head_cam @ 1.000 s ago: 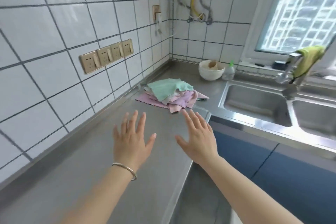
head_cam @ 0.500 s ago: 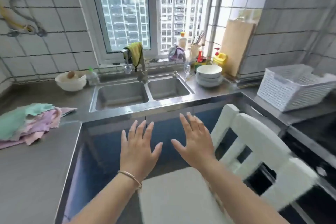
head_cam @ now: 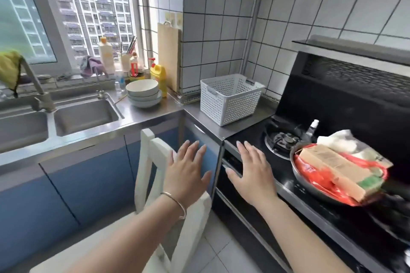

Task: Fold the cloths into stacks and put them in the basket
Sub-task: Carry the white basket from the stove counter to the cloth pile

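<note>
My left hand point(head_cam: 187, 175) and right hand point(head_cam: 251, 173) hover flat, fingers spread, each grip holding nothing; basket point(head_cam: 230, 99) sits on the desk point(head_cam: 193, 109) ahead.

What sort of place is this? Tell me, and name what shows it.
A home kitchen, most likely in a flat. A steel double sink sits under the window, a gas hob carries a pan, and stacked bowls stand on the counter.
</note>
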A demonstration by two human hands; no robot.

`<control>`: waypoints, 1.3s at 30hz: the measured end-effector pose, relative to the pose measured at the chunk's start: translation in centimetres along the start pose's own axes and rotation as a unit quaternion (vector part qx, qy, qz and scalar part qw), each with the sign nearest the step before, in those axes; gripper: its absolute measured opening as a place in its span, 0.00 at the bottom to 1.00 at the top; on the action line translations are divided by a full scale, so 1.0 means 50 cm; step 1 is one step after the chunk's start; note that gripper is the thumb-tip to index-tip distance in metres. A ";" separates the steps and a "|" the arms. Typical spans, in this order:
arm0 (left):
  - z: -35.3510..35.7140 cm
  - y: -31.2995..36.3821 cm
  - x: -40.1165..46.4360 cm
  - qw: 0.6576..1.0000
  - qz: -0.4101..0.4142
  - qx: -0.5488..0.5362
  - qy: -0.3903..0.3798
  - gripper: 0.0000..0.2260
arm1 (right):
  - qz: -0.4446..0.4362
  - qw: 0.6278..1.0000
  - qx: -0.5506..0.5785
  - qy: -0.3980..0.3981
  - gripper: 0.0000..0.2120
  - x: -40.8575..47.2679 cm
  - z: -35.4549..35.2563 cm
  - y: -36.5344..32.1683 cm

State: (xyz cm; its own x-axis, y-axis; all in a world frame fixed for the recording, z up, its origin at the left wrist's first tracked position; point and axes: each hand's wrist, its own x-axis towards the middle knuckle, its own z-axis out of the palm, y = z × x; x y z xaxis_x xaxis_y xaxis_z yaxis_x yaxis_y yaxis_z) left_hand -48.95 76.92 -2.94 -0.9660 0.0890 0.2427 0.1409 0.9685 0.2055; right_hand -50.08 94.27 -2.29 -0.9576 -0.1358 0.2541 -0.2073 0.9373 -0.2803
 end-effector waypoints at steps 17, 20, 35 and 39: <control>0.169 0.132 0.607 0.999 -0.038 -0.005 -0.021 0.28 | 0.039 0.999 0.014 -0.008 0.33 0.547 0.034 0.345; 0.194 0.132 0.709 0.998 -0.052 0.015 -0.010 0.29 | 0.023 1.000 0.014 -0.005 0.33 0.650 0.055 0.393; 0.353 0.084 1.190 0.941 -0.302 -0.155 -0.002 0.20 | -0.037 0.999 0.011 -0.023 0.20 1.242 0.157 0.622; 0.389 0.060 1.252 0.882 -0.401 -0.221 0.113 0.20 | -0.008 0.998 0.006 -0.068 0.19 1.352 0.208 0.677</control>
State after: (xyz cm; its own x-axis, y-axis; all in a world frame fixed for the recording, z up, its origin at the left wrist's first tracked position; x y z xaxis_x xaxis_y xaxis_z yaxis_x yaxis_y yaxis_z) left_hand -113.23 89.92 -5.59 -0.7330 -0.6798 0.0236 -0.4485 0.5090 0.7347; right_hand -123.90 113.46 -4.21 -0.9721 -0.1944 0.1313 -0.2250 0.9308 -0.2881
